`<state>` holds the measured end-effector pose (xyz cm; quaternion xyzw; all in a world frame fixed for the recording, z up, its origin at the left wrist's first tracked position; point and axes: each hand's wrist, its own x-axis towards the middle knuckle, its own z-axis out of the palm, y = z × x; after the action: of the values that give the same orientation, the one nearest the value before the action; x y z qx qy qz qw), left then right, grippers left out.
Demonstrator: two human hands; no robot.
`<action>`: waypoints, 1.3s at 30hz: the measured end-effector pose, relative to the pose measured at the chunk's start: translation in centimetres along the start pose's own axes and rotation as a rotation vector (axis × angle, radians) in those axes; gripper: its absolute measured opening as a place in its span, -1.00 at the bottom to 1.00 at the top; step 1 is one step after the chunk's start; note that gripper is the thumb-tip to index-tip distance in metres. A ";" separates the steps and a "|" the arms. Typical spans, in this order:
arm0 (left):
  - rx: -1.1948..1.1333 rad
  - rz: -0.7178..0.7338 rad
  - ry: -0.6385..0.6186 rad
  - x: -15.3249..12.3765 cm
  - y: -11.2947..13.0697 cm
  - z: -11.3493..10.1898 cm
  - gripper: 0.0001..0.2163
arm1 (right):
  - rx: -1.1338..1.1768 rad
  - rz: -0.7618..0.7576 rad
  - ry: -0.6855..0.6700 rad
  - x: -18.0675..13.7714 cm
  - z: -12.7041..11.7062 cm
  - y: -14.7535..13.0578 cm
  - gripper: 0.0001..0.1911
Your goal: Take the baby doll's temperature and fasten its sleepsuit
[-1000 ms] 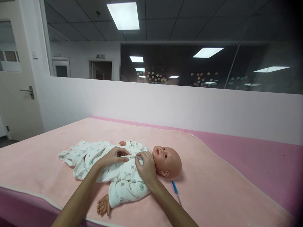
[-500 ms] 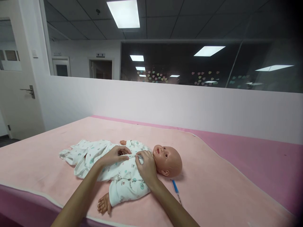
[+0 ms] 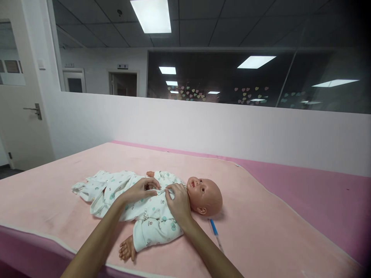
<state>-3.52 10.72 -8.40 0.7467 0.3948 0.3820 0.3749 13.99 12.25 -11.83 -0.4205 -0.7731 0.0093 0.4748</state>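
Nearest on the pink mat [image 3: 261,216], the right hand [image 3: 179,204] and left hand [image 3: 140,190] both pinch the romper [image 3: 145,210] front on the doll [image 3: 207,195]'s chest, where thin fabric could slip free if tugged unevenly.

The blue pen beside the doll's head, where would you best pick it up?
Probably pinch the blue pen across its middle, coming from above: it lies flat on the pink blanket, apart from the doll, so its long sides are free. Both hands are on the doll's romper.
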 end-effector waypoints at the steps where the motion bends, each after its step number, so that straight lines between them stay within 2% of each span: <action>1: 0.006 0.001 -0.003 0.0 0.1 0.0 -0.75 | -0.002 0.008 -0.004 0.0 0.1 0.0 -0.87; 14: 0.105 0.005 -0.016 0.0 -0.1 -0.1 -0.72 | -0.041 0.022 0.005 0.0 -0.2 -0.2 -0.85; 19: 0.086 0.017 -0.032 -0.1 -0.1 -0.1 -0.72 | -0.036 0.031 -0.031 0.1 -0.1 -0.1 -0.84; 26: -0.040 0.013 -0.033 -0.1 0.1 0.0 -0.63 | -0.067 -0.063 -0.088 -0.1 -0.8 -0.4 -0.85; 39: -0.086 0.006 -0.032 -0.1 0.4 0.2 -0.76 | -0.121 -0.004 -0.086 0.0 -0.4 -0.3 -0.81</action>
<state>-3.31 10.46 -8.17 0.7370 0.3696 0.3879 0.4119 14.08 11.90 -11.48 -0.4461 -0.7928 -0.0201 0.4148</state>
